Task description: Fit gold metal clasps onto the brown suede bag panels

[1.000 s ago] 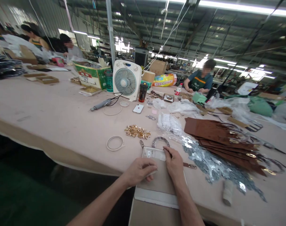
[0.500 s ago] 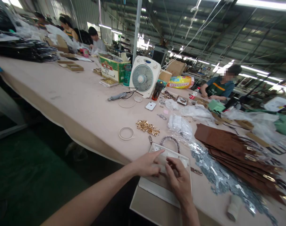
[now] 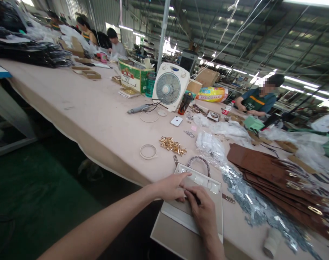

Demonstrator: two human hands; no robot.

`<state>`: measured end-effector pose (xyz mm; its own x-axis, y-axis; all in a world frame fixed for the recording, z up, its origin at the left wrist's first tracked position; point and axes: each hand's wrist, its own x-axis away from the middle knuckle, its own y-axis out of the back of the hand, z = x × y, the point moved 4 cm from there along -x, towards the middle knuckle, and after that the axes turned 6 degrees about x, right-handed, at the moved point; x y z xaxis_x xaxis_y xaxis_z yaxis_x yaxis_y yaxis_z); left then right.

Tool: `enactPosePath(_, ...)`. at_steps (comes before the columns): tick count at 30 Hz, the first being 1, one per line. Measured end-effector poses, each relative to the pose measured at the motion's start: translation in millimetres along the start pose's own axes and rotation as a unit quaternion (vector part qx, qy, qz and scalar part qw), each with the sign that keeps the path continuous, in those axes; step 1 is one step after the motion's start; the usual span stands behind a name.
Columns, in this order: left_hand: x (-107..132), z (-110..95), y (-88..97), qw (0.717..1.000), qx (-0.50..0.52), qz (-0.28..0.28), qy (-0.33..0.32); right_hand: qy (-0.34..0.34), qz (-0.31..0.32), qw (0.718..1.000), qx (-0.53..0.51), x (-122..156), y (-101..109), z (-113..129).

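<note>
A flat beige bag-like piece with white edging (image 3: 178,216) lies at the table's front edge, overhanging it. A curved, dark patterned handle (image 3: 199,159) rises behind it, and a brown tab with a metal buckle (image 3: 229,198) sticks out at its right. My left hand (image 3: 168,186) is over its upper part, index finger stretched out and the other fingers curled. Beside it, my right hand (image 3: 204,206) has its fingertips pinched together, close to the left fingertips. Whatever lies between the fingertips is hidden.
Gold-coloured metal pieces (image 3: 172,145) and a ring of pale tape (image 3: 148,151) lie beyond. Brown panels (image 3: 267,177) and small silvery pieces (image 3: 248,202) spread rightward, near a pale roll (image 3: 273,242). A fan (image 3: 170,86) stands farther back; a co-worker (image 3: 258,97) sits across.
My right hand has moved down and in toward the left fingertips, its fingers closing together. A pale patch between the hands no longer shows. The view has shifted slightly.
</note>
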<state>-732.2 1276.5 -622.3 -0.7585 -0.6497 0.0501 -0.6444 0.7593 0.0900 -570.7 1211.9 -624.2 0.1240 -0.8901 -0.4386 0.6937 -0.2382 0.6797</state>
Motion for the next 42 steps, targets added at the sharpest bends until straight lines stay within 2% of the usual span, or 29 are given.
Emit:
enactPosePath(3, 2, -10, -2.3, 0.999, -0.043, 0.011, 0.004, -0.009, 0.008, 1.000, -0.016, 0, 1, 0)
enactPosePath(8, 4, -31, -3.6, 0.976, -0.203, -0.027, -0.073, -0.017, 0.022, 0.999, -0.031, 1, 3, -1)
enactPosePath(12, 3, -32, -3.9, 0.955, -0.269, -0.041, -0.115, -0.022, 0.028, 0.999, -0.030, 1, 5, -2)
enactPosePath(17, 1, -29, -0.9, 0.956, -0.274, -0.019, -0.100, -0.022, 0.025, 0.999, -0.031, 3, 6, -2)
enactPosePath(23, 4, -36, 7.1, 0.949, -0.293, 0.023, -0.118, -0.005, 0.025, 0.999, -0.027, 5, 6, -3)
enactPosePath(29, 10, -24, 8.9, 0.975, -0.219, 0.029, -0.023, 0.010, 0.046, 0.999, -0.020, 2, 4, -1)
enactPosePath(35, 13, -24, 7.5, 0.978, -0.201, -0.006, -0.053, -0.006, 0.041, 0.999, -0.026, 0, 4, 0)
enactPosePath(42, 11, -14, 8.3, 0.976, -0.205, -0.065, -0.037, -0.018, 0.053, 0.998, -0.018, -1, 2, 1)
